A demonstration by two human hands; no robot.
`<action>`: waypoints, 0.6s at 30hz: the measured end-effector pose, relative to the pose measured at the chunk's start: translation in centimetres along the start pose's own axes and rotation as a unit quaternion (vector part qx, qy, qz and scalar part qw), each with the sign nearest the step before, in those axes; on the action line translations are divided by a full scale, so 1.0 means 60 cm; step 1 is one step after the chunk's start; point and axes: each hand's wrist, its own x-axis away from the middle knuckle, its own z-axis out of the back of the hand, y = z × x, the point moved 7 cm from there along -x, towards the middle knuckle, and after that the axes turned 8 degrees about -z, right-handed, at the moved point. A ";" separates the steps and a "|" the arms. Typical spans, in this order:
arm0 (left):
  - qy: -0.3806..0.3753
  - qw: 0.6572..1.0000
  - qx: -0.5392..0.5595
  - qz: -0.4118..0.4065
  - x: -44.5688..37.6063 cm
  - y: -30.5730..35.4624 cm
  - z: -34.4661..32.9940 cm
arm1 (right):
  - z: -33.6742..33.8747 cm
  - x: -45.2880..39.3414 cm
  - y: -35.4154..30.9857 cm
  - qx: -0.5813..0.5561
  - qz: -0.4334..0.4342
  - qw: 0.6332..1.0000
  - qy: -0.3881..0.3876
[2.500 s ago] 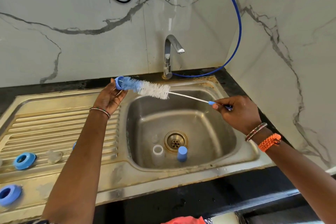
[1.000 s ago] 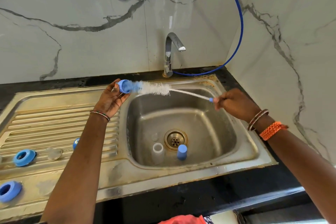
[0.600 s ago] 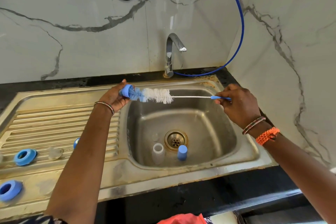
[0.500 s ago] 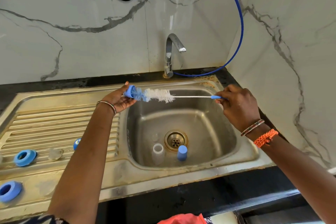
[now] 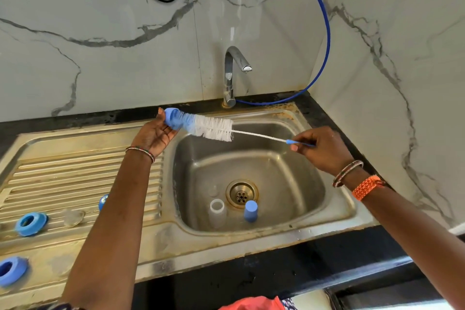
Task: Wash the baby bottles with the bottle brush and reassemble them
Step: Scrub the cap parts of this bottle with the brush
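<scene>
Both hands work above a steel sink (image 5: 334, 211): the left hand (image 5: 153, 134) cradles a small blue cap (image 5: 173, 118) between thumb and curled fingers, while the right hand (image 5: 323, 150) pinches the blue handle of a bottle brush (image 5: 214, 129). Its bristles run white near the wire stem and blue toward the tip, which is pushed inside the cap. The brush lies nearly level between the hands, over the basin's back-left corner. Down in the basin, a clear bottle (image 5: 217, 212) stands open-mouthed just left of the drain (image 5: 241, 194), with a second blue cap (image 5: 250, 210) just right of it. Two blue rings (image 5: 30, 223) lie on the ribbed drainboard to the left, well apart from the hands, with a clear teat (image 5: 71, 217) beside the upper one. No writing is legible.
</scene>
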 end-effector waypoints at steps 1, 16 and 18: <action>0.011 1.000 -0.009 -0.004 0.002 0.002 0.000 | 0.012 0.002 -0.004 0.009 0.010 0.999 0.049; 0.019 0.999 0.038 -0.002 0.007 0.000 0.007 | -0.015 0.003 -0.012 -0.067 0.002 0.994 -0.082; 0.057 0.998 0.028 0.002 0.009 -0.003 0.002 | -0.009 0.005 -0.011 -0.019 0.016 0.999 -0.023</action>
